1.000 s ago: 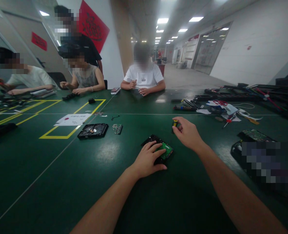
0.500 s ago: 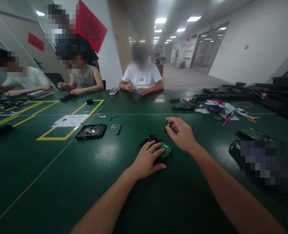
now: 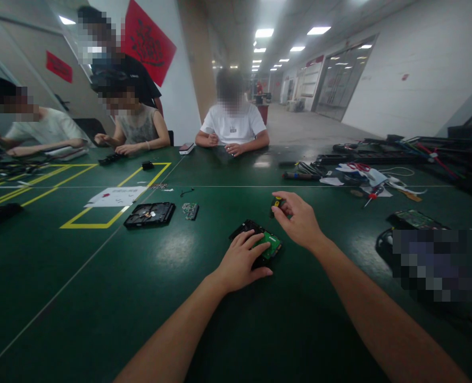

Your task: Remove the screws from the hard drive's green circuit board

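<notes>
Flat on the green table lies a black hard drive (image 3: 241, 227) with a green circuit board (image 3: 273, 246) on its upper side. My left hand (image 3: 246, 260) rests over it, fingers spread across the board and thumb out along the near side. Just right of the drive, my right hand (image 3: 299, 218) pinches a small black-and-yellow tool (image 3: 276, 206) between thumb and fingers. It looks like a short screwdriver handle; its lower end is hard to make out. The tool is apart from the drive.
To the left lie another hard drive (image 3: 150, 215), a loose circuit board (image 3: 190, 211) and a white paper (image 3: 116, 197) with small bits on it. A red-tipped screwdriver (image 3: 372, 197), cables and black parts lie at the right. Several people are across the table.
</notes>
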{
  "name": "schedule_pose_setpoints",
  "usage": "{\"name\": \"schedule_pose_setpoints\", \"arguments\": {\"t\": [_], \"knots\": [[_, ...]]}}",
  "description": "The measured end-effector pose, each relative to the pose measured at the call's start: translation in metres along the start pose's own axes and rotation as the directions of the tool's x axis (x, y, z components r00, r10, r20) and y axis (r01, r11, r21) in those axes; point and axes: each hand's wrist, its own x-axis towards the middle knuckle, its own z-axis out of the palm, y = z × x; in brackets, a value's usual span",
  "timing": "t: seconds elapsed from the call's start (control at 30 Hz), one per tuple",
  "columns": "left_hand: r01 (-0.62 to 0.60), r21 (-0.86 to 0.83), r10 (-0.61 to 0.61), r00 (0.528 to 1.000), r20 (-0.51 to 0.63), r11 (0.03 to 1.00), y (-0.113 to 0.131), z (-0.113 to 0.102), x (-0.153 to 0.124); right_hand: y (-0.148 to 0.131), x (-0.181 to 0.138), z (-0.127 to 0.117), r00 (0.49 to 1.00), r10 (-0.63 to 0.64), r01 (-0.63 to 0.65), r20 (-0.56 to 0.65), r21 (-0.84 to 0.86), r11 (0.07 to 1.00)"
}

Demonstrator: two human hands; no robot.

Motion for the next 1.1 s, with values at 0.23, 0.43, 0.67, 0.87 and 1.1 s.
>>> {"name": "schedule_pose_setpoints", "arguments": {"t": [0.23,0.43,0.67,0.87,1.1], "knots": [[0.003,0.005,-0.003,1.000,0.003,1.000,0.0006,-0.0011,-0.0001,-0.0011,-0.0002,-0.0014,0.999,-0.032,0.032,0.000,-0.031,0.999],[-0.002,0.023,0.002,1.000,-0.015,1.000,-0.0003,0.0019,-0.0005,-0.0013,0.0004,0.0000,0.993,-0.121,0.121,0.006,-0.066,0.990],[-0.003,0.023,0.004,1.000,-0.023,1.000,-0.0004,0.0028,-0.0010,0.0013,0.0031,-0.0040,0.988,-0.149,0.151,0.041,-0.057,0.987],[-0.011,0.016,0.011,1.000,-0.026,1.000,0.0011,0.0010,-0.0010,-0.0051,0.0007,-0.0033,0.990,-0.134,0.138,0.040,-0.132,0.982],[-0.007,0.027,0.008,1.000,-0.020,1.000,-0.0004,0.0022,-0.0006,-0.0079,0.0007,0.0012,0.992,-0.109,0.096,-0.061,-0.193,0.977]]}}
